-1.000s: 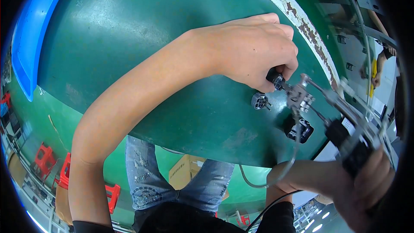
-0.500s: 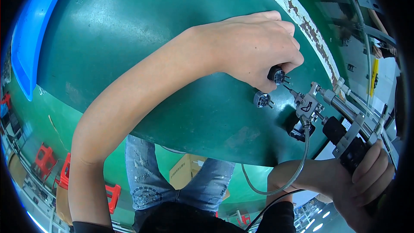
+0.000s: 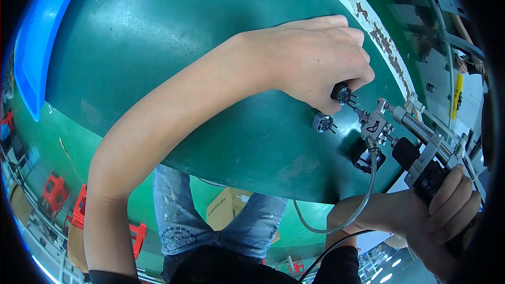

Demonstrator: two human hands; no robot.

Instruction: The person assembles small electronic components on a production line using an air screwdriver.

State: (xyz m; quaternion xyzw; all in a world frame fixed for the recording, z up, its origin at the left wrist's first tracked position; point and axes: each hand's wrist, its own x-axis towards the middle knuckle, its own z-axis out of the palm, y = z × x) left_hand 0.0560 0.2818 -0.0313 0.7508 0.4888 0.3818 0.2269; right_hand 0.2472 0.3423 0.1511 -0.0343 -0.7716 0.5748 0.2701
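My left hand (image 3: 321, 58) pinches a small round black plug piece (image 3: 343, 93) with metal pins, thumb and forefinger around its body. Its pinned face points right, toward the thin needle of a metal dispensing valve (image 3: 374, 125); needle tip and pins overlap in view, so I cannot tell if they touch. A second such plug piece (image 3: 322, 123) lies on the table just below my left thumb. At the lower right, my right hand (image 3: 447, 213) is wrapped around the black grip (image 3: 428, 183) of the valve's metal arm. A clear hose (image 3: 371, 179) hangs from the valve.
The green table (image 3: 226, 142) has a chipped white edge (image 3: 368, 16) at the far right. Under the valve sits a dark block-like object (image 3: 363, 159). A blue tray (image 3: 44, 37) stands at the left, with red stools (image 3: 54, 192) and a cardboard box (image 3: 225, 209) below table level.
My left hand has shifted slightly right with the plug piece, bringing its pins up to the needle tip. My right hand keeps its grip, almost unmoved.
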